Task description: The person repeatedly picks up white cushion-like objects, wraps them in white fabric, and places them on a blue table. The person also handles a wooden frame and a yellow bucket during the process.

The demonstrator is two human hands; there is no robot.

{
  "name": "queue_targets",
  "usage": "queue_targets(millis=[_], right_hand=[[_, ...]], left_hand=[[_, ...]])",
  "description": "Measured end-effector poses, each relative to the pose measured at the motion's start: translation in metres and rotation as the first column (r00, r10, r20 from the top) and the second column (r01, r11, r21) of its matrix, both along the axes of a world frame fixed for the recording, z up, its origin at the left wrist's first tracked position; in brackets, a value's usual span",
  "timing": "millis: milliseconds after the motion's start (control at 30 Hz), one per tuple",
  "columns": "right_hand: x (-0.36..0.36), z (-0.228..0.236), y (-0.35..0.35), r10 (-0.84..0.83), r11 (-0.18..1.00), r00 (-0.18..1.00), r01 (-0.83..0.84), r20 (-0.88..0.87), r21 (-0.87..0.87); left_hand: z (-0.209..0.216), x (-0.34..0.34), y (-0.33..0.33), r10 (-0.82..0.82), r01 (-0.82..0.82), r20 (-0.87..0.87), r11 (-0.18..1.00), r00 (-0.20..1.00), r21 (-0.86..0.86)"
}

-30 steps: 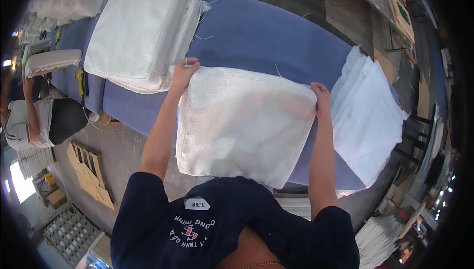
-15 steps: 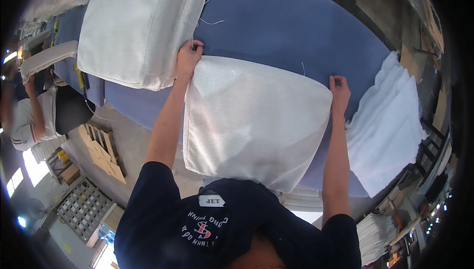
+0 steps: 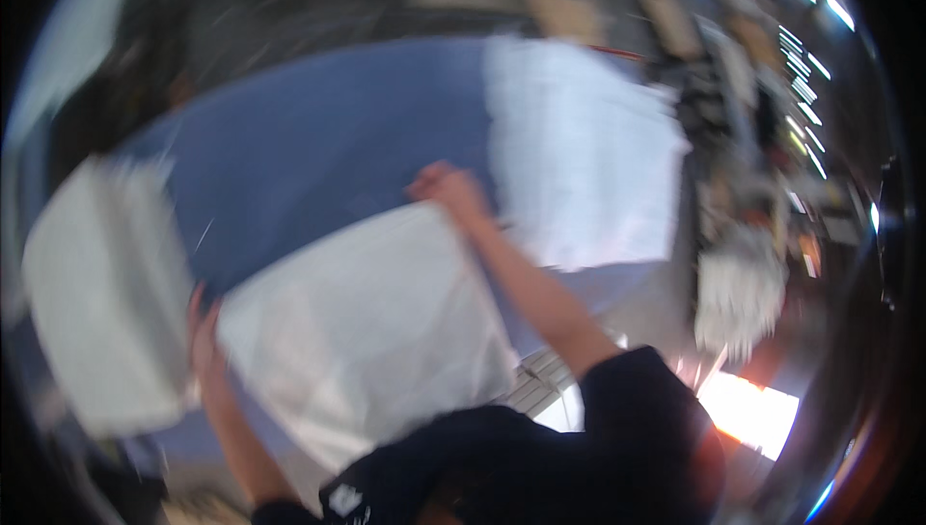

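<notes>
A white fabric-covered cushion (image 3: 371,332) lies on the blue table top (image 3: 318,130), its near end against my body. My left hand (image 3: 204,347) is at its far left corner, fingers stretched out and apart though blurred. Over by the far right corner, my right hand (image 3: 451,192) has its fingers curled together. Whether anything is pinched in them is too smeared to see. To the left of my left hand stands a stack of similar white cushions (image 3: 106,294), with loose threads at its far edge.
A pile of white fluffy wadding sheets (image 3: 584,159) lies on the table right of my right hand. Beyond the table's right end, a stack of pale material (image 3: 741,294) stands lower down. The surroundings are blurred.
My view has swung to the right, so the table and cushions appear turned and shifted left. My right hand is closer to the cushion's far corner; my left fingers have straightened.
</notes>
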State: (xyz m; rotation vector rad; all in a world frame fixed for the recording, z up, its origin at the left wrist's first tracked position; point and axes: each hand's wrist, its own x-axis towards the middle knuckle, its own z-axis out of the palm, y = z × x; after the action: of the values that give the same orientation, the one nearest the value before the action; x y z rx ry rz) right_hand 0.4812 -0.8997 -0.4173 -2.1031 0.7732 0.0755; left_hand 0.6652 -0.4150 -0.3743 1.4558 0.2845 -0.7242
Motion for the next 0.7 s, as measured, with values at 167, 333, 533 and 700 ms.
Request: queue_targets(millis=[167, 333, 533, 700], right_hand=[[0.015, 0.007, 0.008, 0.217, 0.838, 0.971, -0.237, -0.098, -0.492], [0.002, 0.03, 0.011, 0.093, 0.923, 0.996, -0.091, -0.012, -0.375], [-0.067, 0.062, 0.074, -0.298, 0.955, 0.953, 0.298, 0.06, 0.005], [-0.081, 0.075, 0.068, -0.296, 0.866, 0.948, 0.318, -0.116, 0.386]], left_hand=[[-0.029, -0.006, 0.003, -0.02, -0.001, 0.048, 0.915, 0.999, 0.402], [-0.059, 0.038, 0.028, -0.761, 0.263, 0.092, 0.332, 0.642, 0.906], [-0.013, -0.037, 0.011, -0.468, 0.122, 0.165, 0.523, 0.868, 0.844], [-0.027, -0.107, 0.036, -0.023, -0.095, 0.198, 0.82, 0.98, 0.564]])
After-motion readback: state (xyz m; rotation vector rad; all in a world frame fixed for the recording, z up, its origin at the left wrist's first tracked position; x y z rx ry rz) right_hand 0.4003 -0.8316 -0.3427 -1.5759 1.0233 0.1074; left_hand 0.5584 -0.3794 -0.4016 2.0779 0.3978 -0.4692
